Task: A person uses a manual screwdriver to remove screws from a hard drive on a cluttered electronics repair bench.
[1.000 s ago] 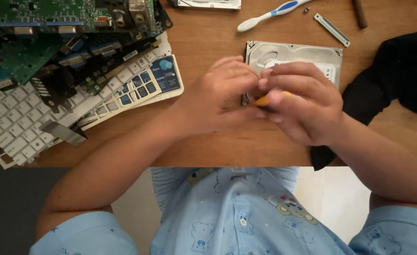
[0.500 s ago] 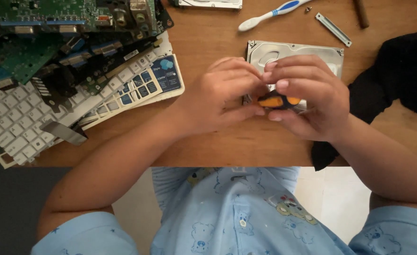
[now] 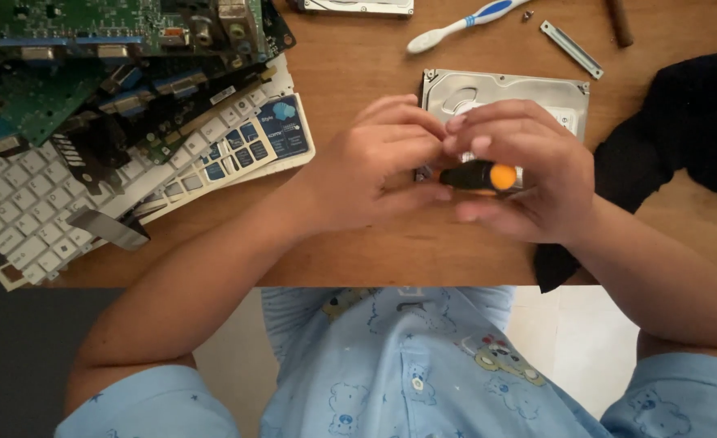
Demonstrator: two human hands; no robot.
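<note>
Together, a small, rigid, likely light black-and-orange screwdriver point(image 3: 478, 176) is gripped by closed left hand point(image 3: 375, 166) and right hand point(image 3: 529, 178) above a hard drive point(image 3: 529, 93), best held at its handle.

The near half of the silver metal hard drive point(image 3: 521, 96) is hidden under both hands. Only the black handle and orange end cap of the screwdriver point(image 3: 478, 175) show; its tip is covered by the left hand point(image 3: 375, 166). At twelve o'clock, a second silver drive point(image 3: 357, 6) is cut off by the top edge, and at nine o'clock the white keyboard point(image 3: 26, 211) runs off the left edge.
</note>
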